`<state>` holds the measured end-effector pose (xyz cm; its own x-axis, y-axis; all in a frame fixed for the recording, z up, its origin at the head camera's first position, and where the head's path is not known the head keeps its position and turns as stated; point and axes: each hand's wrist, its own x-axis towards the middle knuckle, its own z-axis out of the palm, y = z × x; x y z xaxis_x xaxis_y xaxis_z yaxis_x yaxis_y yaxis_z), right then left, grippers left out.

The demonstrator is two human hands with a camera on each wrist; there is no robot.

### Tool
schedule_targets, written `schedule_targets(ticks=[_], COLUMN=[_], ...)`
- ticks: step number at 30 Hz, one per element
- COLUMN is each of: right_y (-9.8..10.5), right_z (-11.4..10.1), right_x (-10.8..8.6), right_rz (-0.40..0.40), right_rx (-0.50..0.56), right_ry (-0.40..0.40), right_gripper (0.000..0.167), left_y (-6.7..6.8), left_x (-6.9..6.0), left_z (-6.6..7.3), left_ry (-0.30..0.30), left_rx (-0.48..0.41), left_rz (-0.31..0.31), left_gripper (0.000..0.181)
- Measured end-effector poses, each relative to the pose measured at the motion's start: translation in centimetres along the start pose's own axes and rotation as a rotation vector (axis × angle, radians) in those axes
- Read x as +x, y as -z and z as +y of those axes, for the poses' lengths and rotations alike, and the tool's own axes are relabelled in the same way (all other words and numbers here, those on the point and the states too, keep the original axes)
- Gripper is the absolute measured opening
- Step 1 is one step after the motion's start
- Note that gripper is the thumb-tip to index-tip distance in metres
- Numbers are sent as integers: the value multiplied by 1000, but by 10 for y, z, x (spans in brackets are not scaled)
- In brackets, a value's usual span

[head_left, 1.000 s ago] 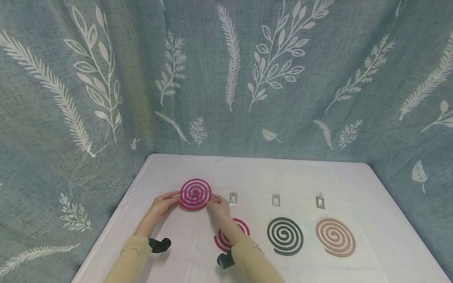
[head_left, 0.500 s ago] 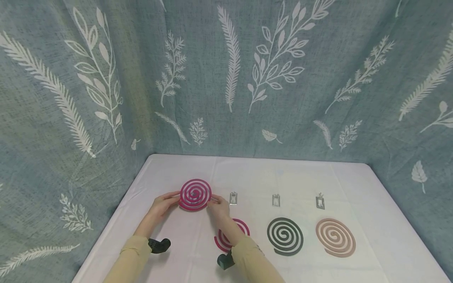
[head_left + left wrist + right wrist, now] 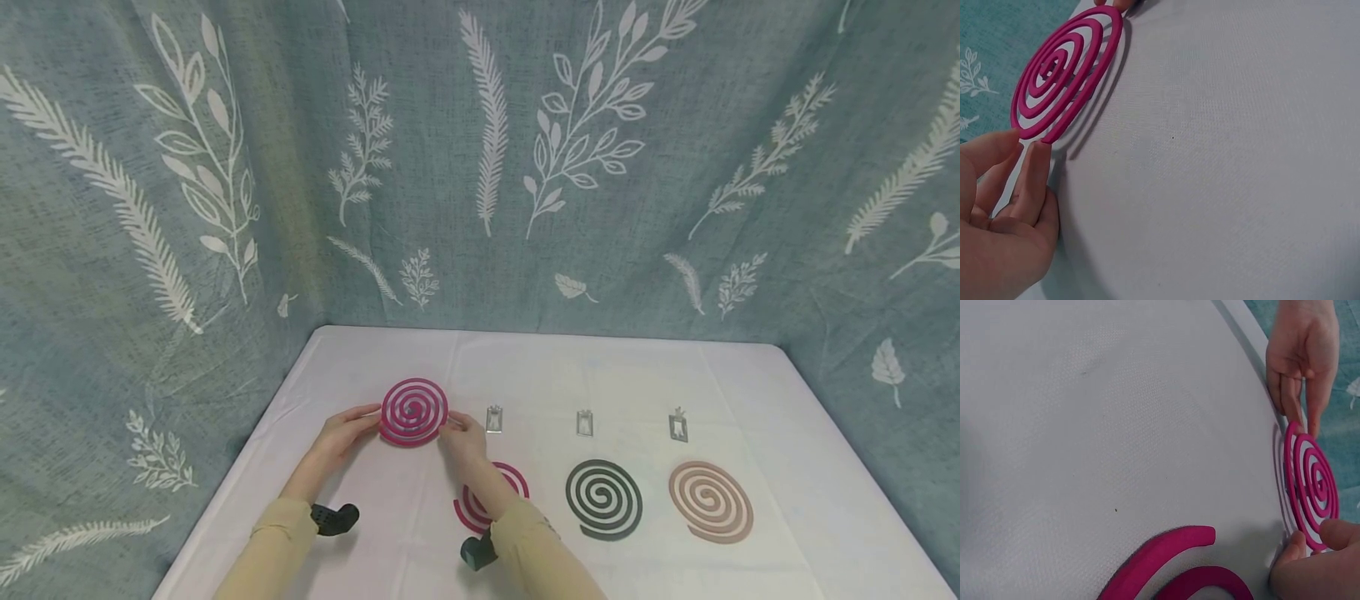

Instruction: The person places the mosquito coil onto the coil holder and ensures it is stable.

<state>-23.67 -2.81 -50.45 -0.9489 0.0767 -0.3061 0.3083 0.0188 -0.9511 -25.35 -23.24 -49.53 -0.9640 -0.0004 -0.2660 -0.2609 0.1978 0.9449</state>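
Note:
A magenta spiral coil [image 3: 415, 412] is held just above the white table at the left, between both hands. My left hand [image 3: 341, 437] pinches its left edge; in the left wrist view the thumb and fingertips of that hand [image 3: 1010, 212] grip the rim of the coil [image 3: 1066, 75]. My right hand [image 3: 465, 442] pinches the opposite edge, as the right wrist view also shows, with the right hand [image 3: 1325, 559] at the near side of the coil [image 3: 1313, 481]. Something small and dark shows at the coil's centre; what it is I cannot tell.
A second magenta spiral [image 3: 513, 477] lies partly under my right forearm. To its right are a dark green spiral [image 3: 603, 500] and a tan spiral [image 3: 710, 502]. Behind them stand three small metal stands [image 3: 494, 419], [image 3: 585, 423], [image 3: 678, 427]. A patterned curtain [image 3: 480, 167] surrounds the table.

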Motion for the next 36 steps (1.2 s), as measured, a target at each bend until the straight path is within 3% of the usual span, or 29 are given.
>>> schedule_targets(ticks=[8, 16, 28, 36], right_y=[-1, 0, 7, 12], right_z=[1, 1, -3, -10], right_x=[2, 1, 3, 3], right_rz=[12, 15, -50, -91], right_rx=[0, -1, 2, -18], right_ry=[-9, -5, -31, -28], right_gripper=[43, 44, 48, 52], left_y=[2, 2, 0, 1], left_x=[-6, -14, -21, -22], left_z=[5, 11, 19, 24], left_ry=[7, 23, 6, -3], left_rx=[1, 97, 141, 125], left_rz=[28, 80, 197, 186], left_gripper=[50, 47, 47, 48])
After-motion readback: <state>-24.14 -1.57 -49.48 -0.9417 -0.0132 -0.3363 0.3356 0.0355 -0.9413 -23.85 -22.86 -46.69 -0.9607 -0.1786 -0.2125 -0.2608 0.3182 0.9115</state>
